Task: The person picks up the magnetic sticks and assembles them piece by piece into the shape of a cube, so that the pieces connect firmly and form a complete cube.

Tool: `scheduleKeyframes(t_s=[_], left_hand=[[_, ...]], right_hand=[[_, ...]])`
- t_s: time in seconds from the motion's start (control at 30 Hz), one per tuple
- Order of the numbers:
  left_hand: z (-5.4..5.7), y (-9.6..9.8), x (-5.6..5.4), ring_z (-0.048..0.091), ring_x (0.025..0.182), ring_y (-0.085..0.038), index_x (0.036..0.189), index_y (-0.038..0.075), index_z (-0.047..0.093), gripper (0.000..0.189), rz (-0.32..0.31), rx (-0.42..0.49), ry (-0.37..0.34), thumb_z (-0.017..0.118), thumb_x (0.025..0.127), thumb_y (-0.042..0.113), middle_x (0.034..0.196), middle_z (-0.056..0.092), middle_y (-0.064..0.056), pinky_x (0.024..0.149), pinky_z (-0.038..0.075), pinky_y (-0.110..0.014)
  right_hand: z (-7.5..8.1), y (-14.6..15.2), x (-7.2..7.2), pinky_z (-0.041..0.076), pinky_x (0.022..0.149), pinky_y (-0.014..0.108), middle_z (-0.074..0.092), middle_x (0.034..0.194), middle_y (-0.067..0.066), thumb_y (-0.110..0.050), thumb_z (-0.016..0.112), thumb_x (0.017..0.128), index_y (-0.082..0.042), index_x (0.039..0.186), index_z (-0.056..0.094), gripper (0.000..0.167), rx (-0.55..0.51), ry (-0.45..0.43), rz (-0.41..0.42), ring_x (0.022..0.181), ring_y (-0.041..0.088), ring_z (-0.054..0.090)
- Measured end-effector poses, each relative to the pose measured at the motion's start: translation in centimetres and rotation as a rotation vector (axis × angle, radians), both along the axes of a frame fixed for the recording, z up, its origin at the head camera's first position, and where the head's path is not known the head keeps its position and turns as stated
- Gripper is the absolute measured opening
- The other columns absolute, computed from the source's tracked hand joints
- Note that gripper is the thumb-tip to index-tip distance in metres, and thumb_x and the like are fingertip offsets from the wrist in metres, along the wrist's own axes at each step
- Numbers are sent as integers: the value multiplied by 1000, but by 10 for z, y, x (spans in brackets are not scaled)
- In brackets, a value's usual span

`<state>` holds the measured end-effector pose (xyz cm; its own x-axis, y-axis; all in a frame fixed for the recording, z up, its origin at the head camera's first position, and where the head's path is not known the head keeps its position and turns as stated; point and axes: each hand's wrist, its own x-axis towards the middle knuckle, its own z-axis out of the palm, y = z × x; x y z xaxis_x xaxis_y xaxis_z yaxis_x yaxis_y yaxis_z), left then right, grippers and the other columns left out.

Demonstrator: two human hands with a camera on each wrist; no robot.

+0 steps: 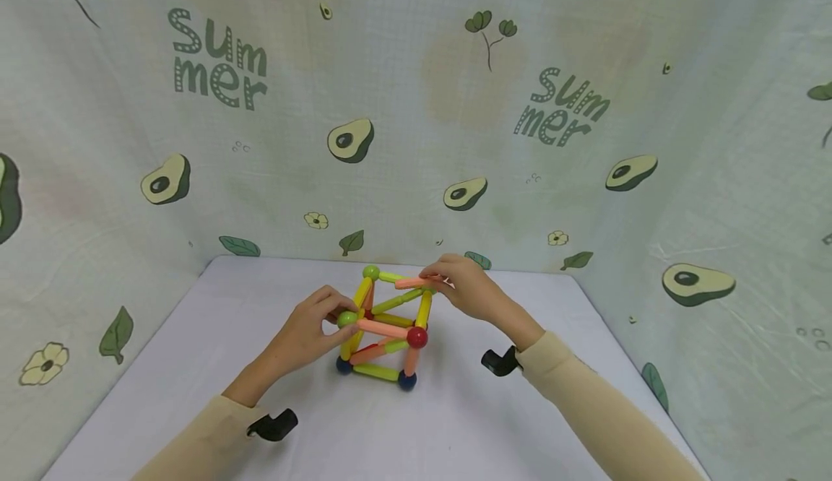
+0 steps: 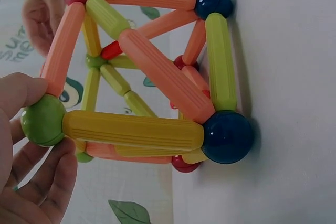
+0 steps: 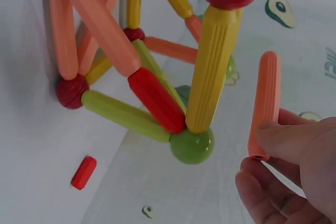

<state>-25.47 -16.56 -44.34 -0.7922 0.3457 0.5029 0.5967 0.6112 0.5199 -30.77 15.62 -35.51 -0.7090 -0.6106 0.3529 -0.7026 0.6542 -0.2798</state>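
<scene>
A box-like frame of coloured building sticks and balls stands on the table, with a red ball (image 1: 417,336) at its near right top corner and dark blue balls (image 1: 407,380) at the near bottom. My left hand (image 1: 310,334) pinches the green ball (image 2: 44,120) at the near left top corner between thumb and fingers. Over the frame's far right top corner, my right hand (image 1: 466,289) holds a loose salmon stick (image 3: 266,98) near one end. In the right wrist view that stick is apart from the frame, beside a yellow stick (image 3: 214,69) and a green ball (image 3: 192,144).
A short red stick (image 3: 84,172) lies on the white table (image 1: 481,423) beyond the frame. Behind the table hangs a pale cloth (image 1: 403,55) printed with avocados and leaves. Black wrist cameras (image 1: 273,425) hang by both sleeves.
</scene>
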Motion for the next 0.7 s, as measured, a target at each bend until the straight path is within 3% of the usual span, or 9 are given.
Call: scheduleKeyframes(t_s=[0.2, 0.5, 0.7], left_hand=[[0, 1, 1, 61, 93, -6, 115, 13, 74, 30, 1, -1, -4, 88, 90, 20, 108, 60, 8, 85, 60, -26], [1, 0, 1, 62, 92, -5, 114, 14, 73, 30, -13, 1, 0, 88, 90, 20, 108, 60, 9, 84, 60, -25], [1, -1, 1, 63, 92, -4, 114, 17, 73, 29, -19, 5, 7, 88, 90, 21, 108, 60, 9, 84, 60, -25]], right_hand=[[-7, -17, 4, 59, 84, 29, 73, 107, 1, -4, 78, 96, -11, 119, 80, 24, 11, -7, 90, 95, 17, 64], [-18, -36, 5, 57, 83, 23, 73, 106, 0, -11, 76, 99, -13, 118, 80, 19, 42, -43, 143, 95, 14, 63], [-19, -44, 8, 60, 86, 30, 73, 106, 1, -9, 78, 97, -11, 117, 80, 21, 39, -51, 189, 96, 15, 64]])
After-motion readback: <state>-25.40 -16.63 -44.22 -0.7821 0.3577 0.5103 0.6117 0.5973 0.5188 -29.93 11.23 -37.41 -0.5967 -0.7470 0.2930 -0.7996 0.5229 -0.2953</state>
